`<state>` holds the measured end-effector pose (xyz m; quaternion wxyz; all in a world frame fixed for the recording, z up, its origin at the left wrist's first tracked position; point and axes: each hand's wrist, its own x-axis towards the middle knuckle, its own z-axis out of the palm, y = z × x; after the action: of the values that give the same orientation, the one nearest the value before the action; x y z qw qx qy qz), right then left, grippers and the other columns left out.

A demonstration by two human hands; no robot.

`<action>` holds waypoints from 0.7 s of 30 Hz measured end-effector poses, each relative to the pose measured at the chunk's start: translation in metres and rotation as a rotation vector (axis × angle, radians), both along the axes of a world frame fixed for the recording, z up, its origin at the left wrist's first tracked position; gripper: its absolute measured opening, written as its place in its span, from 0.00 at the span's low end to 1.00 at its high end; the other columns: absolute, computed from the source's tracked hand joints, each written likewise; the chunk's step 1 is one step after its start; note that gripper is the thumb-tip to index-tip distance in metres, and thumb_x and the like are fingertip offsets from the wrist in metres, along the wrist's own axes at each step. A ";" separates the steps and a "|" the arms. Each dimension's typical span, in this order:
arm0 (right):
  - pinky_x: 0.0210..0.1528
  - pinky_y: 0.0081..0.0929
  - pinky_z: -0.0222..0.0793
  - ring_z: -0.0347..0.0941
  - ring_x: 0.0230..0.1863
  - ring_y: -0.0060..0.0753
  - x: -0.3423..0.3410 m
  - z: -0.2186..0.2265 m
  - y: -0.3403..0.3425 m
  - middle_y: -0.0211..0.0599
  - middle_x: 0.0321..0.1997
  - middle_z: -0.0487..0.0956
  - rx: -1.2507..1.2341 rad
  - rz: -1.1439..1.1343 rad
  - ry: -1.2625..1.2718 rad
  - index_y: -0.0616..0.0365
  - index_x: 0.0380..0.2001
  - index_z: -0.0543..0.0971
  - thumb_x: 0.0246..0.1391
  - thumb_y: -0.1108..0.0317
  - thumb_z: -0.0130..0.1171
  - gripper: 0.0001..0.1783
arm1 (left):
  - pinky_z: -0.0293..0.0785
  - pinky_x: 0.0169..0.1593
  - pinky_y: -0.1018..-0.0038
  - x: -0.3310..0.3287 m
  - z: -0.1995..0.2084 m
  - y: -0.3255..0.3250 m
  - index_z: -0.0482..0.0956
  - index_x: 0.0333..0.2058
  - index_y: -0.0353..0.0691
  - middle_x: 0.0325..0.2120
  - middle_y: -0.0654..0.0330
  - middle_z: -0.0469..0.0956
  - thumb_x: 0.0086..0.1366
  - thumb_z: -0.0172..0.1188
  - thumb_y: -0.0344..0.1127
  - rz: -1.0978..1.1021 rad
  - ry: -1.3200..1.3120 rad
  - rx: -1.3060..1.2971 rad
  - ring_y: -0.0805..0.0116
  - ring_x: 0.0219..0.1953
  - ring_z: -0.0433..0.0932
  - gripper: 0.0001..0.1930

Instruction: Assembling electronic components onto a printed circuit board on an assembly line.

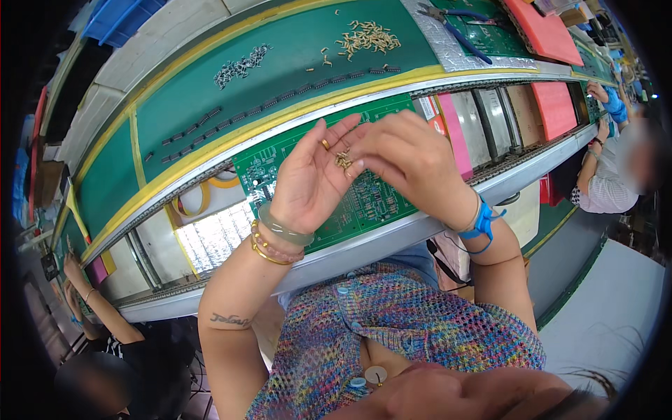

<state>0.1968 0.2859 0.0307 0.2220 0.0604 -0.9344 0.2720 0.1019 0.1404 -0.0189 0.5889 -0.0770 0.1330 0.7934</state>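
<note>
My left hand [306, 176] is cupped palm up, with a little heap of small gold-coloured electronic components [343, 159] in it. Over that palm my right hand [414, 155] reaches in from the right, thumb and fingers brought together at the heap. Whatever is between those fingertips is too small and hidden to make out. Beneath both hands a large green circuit board [381, 222] lies across the metal rails, partly covered by them. Many small parts show on its surface.
Beyond the rail, the green bench mat [294, 52] carries a pile of gold-coloured components [371, 38], a pile of silvery components [240, 66] and rows of black chips [269, 101]. Blue-handled pliers [458, 31] lie far right. Co-workers' hands [598, 92] show at right, others at left.
</note>
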 end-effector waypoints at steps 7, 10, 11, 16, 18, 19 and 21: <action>0.33 0.28 0.69 0.70 0.37 0.32 0.008 -0.017 -0.009 0.29 0.32 0.71 0.215 0.120 -0.003 0.53 0.30 0.76 0.36 0.69 0.59 0.12 | 0.66 0.56 0.67 0.007 0.000 -0.008 0.65 0.53 0.31 0.54 0.47 0.68 0.71 0.42 0.44 -0.051 -0.090 0.135 0.62 0.52 0.70 0.22; 0.32 0.26 0.68 0.70 0.37 0.30 0.011 -0.014 -0.008 0.29 0.31 0.70 0.378 0.137 0.011 0.54 0.31 0.76 0.36 0.68 0.58 0.12 | 0.66 0.56 0.67 0.014 0.011 -0.005 0.65 0.54 0.31 0.54 0.47 0.68 0.71 0.42 0.44 -0.022 -0.027 -0.069 0.62 0.52 0.70 0.22; 0.31 0.24 0.67 0.69 0.36 0.29 0.013 -0.013 -0.010 0.28 0.31 0.70 0.478 0.140 0.015 0.54 0.31 0.76 0.37 0.68 0.58 0.12 | 0.66 0.56 0.68 0.015 0.014 -0.005 0.65 0.54 0.31 0.53 0.48 0.69 0.71 0.42 0.43 -0.024 -0.030 -0.121 0.63 0.52 0.71 0.22; 0.29 0.24 0.68 0.72 0.35 0.30 0.021 -0.010 -0.013 0.29 0.35 0.75 0.274 0.096 -0.036 0.54 0.32 0.77 0.38 0.68 0.61 0.13 | 0.68 0.54 0.69 0.024 -0.002 -0.017 0.67 0.54 0.30 0.50 0.52 0.72 0.72 0.41 0.41 -0.070 -0.013 -0.011 0.66 0.50 0.72 0.21; 0.29 0.24 0.68 0.72 0.35 0.31 0.026 -0.010 -0.012 0.30 0.35 0.76 0.225 0.071 -0.061 0.54 0.32 0.77 0.38 0.69 0.63 0.13 | 0.69 0.53 0.70 0.029 0.000 -0.017 0.68 0.53 0.30 0.48 0.53 0.73 0.72 0.41 0.40 -0.090 0.062 -0.049 0.67 0.49 0.73 0.20; 0.30 0.24 0.69 0.72 0.34 0.31 0.030 -0.013 -0.011 0.29 0.33 0.75 0.175 0.037 -0.017 0.54 0.32 0.76 0.37 0.68 0.62 0.13 | 0.70 0.53 0.70 0.030 0.003 -0.015 0.69 0.53 0.30 0.48 0.54 0.74 0.72 0.43 0.39 -0.101 0.098 -0.044 0.68 0.48 0.73 0.19; 0.31 0.24 0.69 0.72 0.33 0.30 0.034 -0.016 -0.010 0.29 0.32 0.74 0.129 -0.002 0.029 0.54 0.31 0.76 0.37 0.68 0.61 0.13 | 0.70 0.54 0.71 0.035 0.006 -0.012 0.69 0.53 0.30 0.48 0.54 0.74 0.72 0.44 0.40 -0.119 0.149 -0.057 0.67 0.49 0.74 0.19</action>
<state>0.2305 0.2760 0.0147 0.2315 0.0778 -0.9467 0.2099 0.1370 0.1282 -0.0127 0.6209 -0.0265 0.2033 0.7566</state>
